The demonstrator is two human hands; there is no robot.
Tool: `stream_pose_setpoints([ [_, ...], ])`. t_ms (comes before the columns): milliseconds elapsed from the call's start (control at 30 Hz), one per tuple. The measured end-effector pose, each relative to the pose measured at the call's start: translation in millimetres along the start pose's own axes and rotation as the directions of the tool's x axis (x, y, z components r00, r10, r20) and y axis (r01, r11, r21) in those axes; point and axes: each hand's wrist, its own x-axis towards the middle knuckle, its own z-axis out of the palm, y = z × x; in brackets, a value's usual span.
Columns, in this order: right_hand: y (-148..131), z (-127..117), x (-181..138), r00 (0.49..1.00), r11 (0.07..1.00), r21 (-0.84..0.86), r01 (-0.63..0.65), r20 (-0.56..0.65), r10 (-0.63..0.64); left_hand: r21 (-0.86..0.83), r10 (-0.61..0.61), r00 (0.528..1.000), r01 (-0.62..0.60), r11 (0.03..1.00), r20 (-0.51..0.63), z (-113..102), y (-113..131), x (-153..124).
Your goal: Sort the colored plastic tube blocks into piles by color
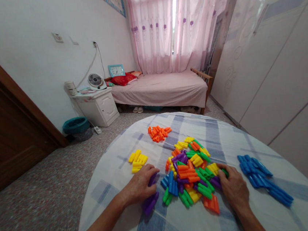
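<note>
A mixed heap of coloured plastic tube pieces [191, 172] lies in the middle of a round table with a checked cloth [181, 222]. My left hand [139, 187] rests at the heap's left edge, fingers curled over purple pieces [150, 203]. At the heap's right edge my right hand [235, 189] has its fingers closed on a green piece [225, 172]. Sorted groups lie apart: yellow pieces [137, 160] at the left, orange pieces [159, 133] at the far side, blue pieces [262, 177] at the right.
Beyond the table stand a bed with a pink cover [162, 89], a white bedside cabinet [98, 106] with a small fan [96, 81], and a teal basin [75, 125] on the floor. White wardrobe doors [275, 62] fill the right side.
</note>
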Motion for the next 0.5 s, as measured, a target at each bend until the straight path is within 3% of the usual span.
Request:
stream_pose_setpoints([
  [100, 0.3, -0.1, -0.2, 1.000, 1.000, -0.002, 0.003, -0.005, -0.003, -0.035, 0.009, 0.999, -0.008, 0.999, 0.032, -7.9, -0.5, -10.0],
  [200, 1.7, -0.1, 0.5, 1.000, 1.000, -0.007, -0.001, -0.002, 0.001, -0.061, -0.016, 0.996, 0.011, 0.998, -0.085, -9.0, 0.3, -3.0],
  [333, 4.1, 0.5, 1.3, 1.000, 1.000, 0.002, -0.004, 0.011, 0.004, -0.068, -0.109, 0.970, 0.096, 0.993, -0.218, -2.0, 7.4, 31.0],
  [500, 7.9, 2.6, 1.7, 1.000, 1.000, 0.011, -0.011, 0.027, 0.010, 0.003, -0.171, 0.968, 0.175, 0.985, -0.186, 11.8, 15.8, 70.1],
])
